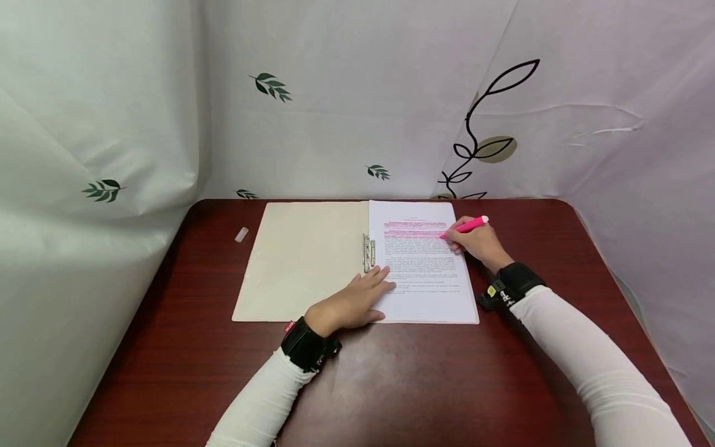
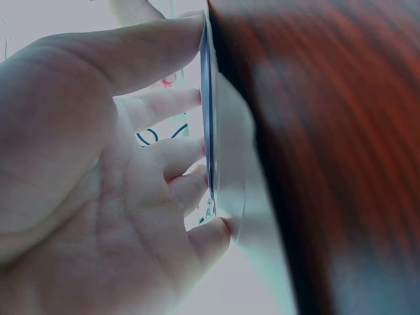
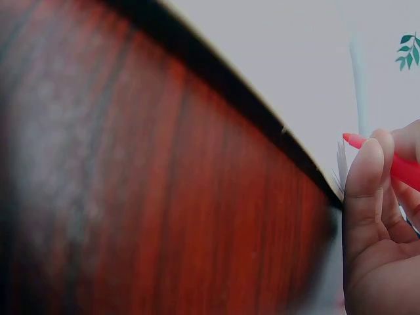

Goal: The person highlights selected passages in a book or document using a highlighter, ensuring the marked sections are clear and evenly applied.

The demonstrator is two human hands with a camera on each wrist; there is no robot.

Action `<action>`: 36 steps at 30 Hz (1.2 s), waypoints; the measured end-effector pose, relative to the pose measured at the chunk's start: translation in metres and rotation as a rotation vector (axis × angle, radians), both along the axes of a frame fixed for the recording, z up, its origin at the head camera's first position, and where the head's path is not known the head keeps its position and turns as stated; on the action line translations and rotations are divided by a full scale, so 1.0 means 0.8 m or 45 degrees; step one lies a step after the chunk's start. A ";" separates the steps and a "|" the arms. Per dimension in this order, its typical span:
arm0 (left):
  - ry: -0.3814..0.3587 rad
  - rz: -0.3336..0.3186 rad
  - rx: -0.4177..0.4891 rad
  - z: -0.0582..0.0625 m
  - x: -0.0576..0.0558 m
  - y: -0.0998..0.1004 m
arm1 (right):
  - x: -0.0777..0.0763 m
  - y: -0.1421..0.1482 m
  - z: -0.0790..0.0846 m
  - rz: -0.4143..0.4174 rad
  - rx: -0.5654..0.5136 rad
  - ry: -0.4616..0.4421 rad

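Note:
A printed sheet of paper (image 1: pixel 421 307) lies on the right side of an opened cream folder (image 1: pixel 304 261). Several lines near its top are coloured pink. My right hand (image 1: pixel 475 242) pinches a pink highlighter (image 1: pixel 472 225), its tip at the right end of the pink lines. In the right wrist view the highlighter (image 3: pixel 405 172) sits between thumb and fingers. My left hand (image 1: pixel 354 301) rests with spread fingers across the folder's lower middle, fingertips on the sheet's left edge. In the left wrist view the left hand's fingertips (image 2: pixel 190 98) press on the paper.
A metal clip (image 1: pixel 368 253) is fixed at the folder's fold. On the dark red wooden table (image 1: pixel 447 385), left of the folder, lies a small whitish piece (image 1: pixel 242 234), possibly the marker's cap. A pale curtain (image 1: pixel 335 93) with leaf prints hangs behind the table.

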State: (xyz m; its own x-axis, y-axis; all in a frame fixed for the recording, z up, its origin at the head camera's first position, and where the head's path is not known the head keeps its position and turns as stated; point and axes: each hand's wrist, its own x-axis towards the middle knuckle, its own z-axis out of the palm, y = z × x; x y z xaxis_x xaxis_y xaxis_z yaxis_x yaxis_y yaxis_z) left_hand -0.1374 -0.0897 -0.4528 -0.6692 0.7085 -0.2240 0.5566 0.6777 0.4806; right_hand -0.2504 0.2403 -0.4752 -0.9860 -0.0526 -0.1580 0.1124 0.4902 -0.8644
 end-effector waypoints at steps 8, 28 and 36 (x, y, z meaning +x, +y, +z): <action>-0.008 0.002 0.004 0.001 0.000 0.000 | 0.002 0.002 0.002 -0.004 -0.024 -0.004; -0.017 0.008 -0.002 -0.001 -0.001 0.000 | 0.004 0.007 0.002 -0.013 -0.041 0.031; -0.017 0.006 0.004 -0.002 -0.001 0.000 | 0.002 0.013 0.000 -0.018 -0.048 0.033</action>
